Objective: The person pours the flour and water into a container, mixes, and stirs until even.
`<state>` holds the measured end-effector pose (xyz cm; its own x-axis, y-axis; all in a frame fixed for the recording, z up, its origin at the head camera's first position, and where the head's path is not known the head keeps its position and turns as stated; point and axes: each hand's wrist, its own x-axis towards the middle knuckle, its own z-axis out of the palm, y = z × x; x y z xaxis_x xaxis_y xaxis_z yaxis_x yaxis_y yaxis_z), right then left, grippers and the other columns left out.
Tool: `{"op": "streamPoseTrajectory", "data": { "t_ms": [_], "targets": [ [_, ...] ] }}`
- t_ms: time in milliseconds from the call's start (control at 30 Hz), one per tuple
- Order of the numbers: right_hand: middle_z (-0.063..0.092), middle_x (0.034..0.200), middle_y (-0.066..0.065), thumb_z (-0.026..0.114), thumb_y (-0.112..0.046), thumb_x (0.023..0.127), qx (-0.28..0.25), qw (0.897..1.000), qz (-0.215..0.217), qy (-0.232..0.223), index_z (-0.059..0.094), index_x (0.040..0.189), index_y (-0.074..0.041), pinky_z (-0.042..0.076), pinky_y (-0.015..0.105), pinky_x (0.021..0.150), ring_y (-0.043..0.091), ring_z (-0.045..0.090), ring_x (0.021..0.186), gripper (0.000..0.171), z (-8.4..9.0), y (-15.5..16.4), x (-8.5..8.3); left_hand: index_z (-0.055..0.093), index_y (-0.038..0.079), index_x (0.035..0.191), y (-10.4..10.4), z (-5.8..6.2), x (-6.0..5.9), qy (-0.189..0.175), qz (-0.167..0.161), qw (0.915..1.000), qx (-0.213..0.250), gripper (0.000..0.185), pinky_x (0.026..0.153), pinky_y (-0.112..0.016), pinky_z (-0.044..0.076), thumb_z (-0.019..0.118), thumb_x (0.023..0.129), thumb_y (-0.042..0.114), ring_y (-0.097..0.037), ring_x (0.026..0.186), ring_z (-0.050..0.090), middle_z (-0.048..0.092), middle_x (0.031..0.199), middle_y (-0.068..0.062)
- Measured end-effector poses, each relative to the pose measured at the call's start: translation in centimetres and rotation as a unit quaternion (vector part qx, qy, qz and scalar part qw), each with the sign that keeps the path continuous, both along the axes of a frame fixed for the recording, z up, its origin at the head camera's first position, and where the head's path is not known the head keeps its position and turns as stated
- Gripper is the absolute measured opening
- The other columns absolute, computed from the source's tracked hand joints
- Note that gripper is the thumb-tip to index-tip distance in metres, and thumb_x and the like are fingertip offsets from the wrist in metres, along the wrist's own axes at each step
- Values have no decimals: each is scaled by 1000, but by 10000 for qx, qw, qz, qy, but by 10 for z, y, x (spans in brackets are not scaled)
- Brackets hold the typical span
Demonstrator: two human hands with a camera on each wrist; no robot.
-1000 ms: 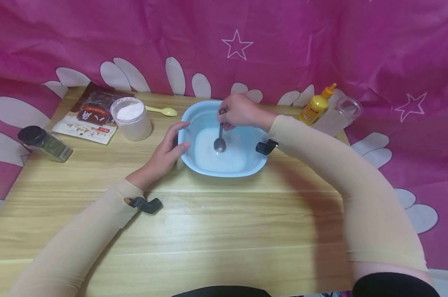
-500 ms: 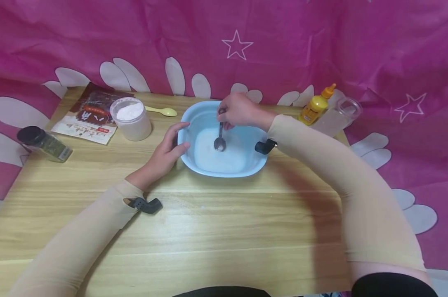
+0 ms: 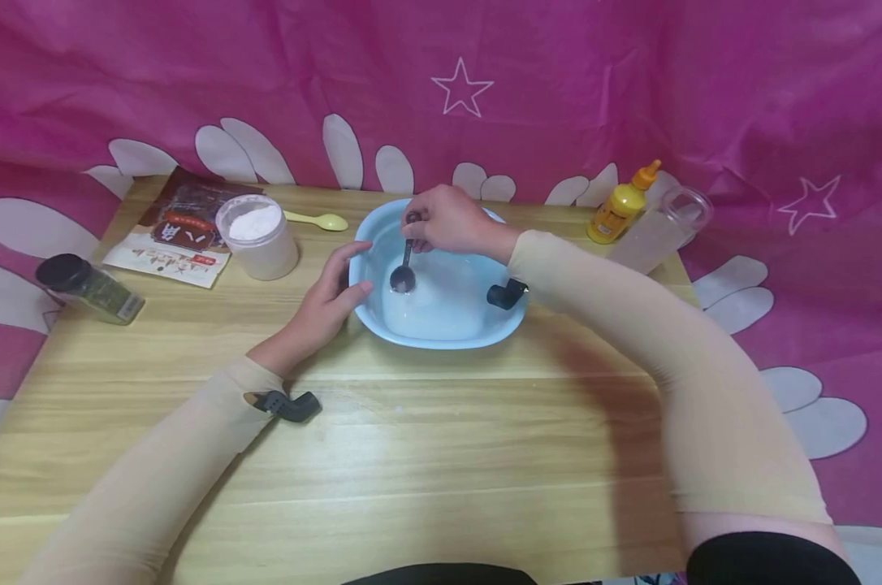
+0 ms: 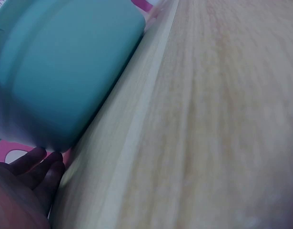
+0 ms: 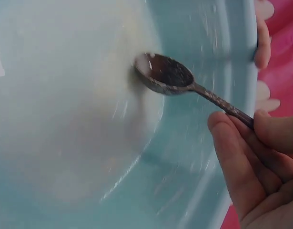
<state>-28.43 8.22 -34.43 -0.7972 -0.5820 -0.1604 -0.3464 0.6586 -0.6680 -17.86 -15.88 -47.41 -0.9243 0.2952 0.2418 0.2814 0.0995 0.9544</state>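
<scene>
A light blue basin (image 3: 441,337) holding cloudy whitish liquid (image 3: 441,313) stands at the table's middle back. My left hand (image 3: 322,305) holds its left side, thumb and a fingertip over the rim; in the left wrist view, other fingers (image 4: 46,174) lie along the outer wall. Between thumb and fingers, my right hand (image 3: 451,221) pinches the handle of a dark spoon (image 3: 403,279), bowl tilted down inside the basin. Up close in the right wrist view, a little whitish liquid wets the spoon's bowl (image 5: 165,74), which is above or at the liquid's surface; I cannot tell which.
Left of the basin are a tub of white powder (image 3: 260,240), a yellow spoon (image 3: 324,221), a printed packet (image 3: 170,252) and a black-lidded spice jar (image 3: 93,288). A yellow squeeze bottle (image 3: 618,213) and a clear container (image 3: 656,236) stand at the back right.
My right hand has moved left with the spoon, from the basin's middle toward its left side. The left hand has stayed at the rim.
</scene>
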Motion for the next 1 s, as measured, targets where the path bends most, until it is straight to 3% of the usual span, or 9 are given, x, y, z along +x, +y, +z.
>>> {"op": "streamPoseTrajectory", "data": {
  "t_ms": [267, 467, 600, 733, 833, 1000],
  "targets": [
    [78, 99, 4, 72, -20, 111, 538, 9931, -270, 1008, 80, 116, -8, 59, 31, 81, 16, 74, 92, 15, 1, 24, -13, 37, 13, 168, 1, 0, 0, 20, 27, 10000, 15, 60, 94, -21, 61, 58, 112, 11, -49, 142, 55, 49, 159, -33],
    [77, 93, 3, 71, -21, 111, 986, 9841, -97, 1473, 81, 112, -9, 52, 38, 93, 20, 68, 93, 15, 6, 42, -15, 36, 14, 168, 0, 1, 0, -2, 53, 10000, -75, 60, 96, -21, 60, 57, 112, 13, -46, 144, 54, 47, 163, -30],
    [78, 90, 3, 71, -18, 110, 1297, 9783, 108, 1610, 82, 106, -9, 51, 38, 91, 18, 71, 88, 14, 11, 50, -10, 37, 14, 168, 1, 1, 0, -10, 54, 9999, -87, 60, 99, -19, 58, 57, 112, 13, -44, 147, 52, 47, 164, -29],
    [79, 90, 4, 74, -15, 108, 1508, 9779, 503, 1355, 83, 105, -7, 54, 34, 80, 17, 74, 83, 12, 17, 52, 1, 36, 14, 168, 1, 1, 0, -6, 23, 10000, -32, 60, 98, -19, 58, 57, 112, 12, -44, 147, 52, 46, 163, -30],
    [78, 88, 3, 74, -15, 108, 1533, 9802, 875, 894, 83, 107, -6, 55, 33, 79, 15, 75, 81, 12, 21, 48, 11, 36, 13, 168, 1, 1, 0, 1, 8, 10000, 25, 60, 96, -19, 60, 57, 112, 11, -46, 145, 53, 47, 161, -32],
    [80, 94, 4, 74, -14, 109, 1138, 9895, 866, 232, 82, 111, -5, 61, 33, 81, 19, 79, 88, 12, 18, 38, 14, 36, 13, 168, 2, 0, 0, -17, 13, 10000, 80, 61, 94, -20, 61, 58, 112, 11, -48, 144, 53, 48, 159, -33]
  ]
}}
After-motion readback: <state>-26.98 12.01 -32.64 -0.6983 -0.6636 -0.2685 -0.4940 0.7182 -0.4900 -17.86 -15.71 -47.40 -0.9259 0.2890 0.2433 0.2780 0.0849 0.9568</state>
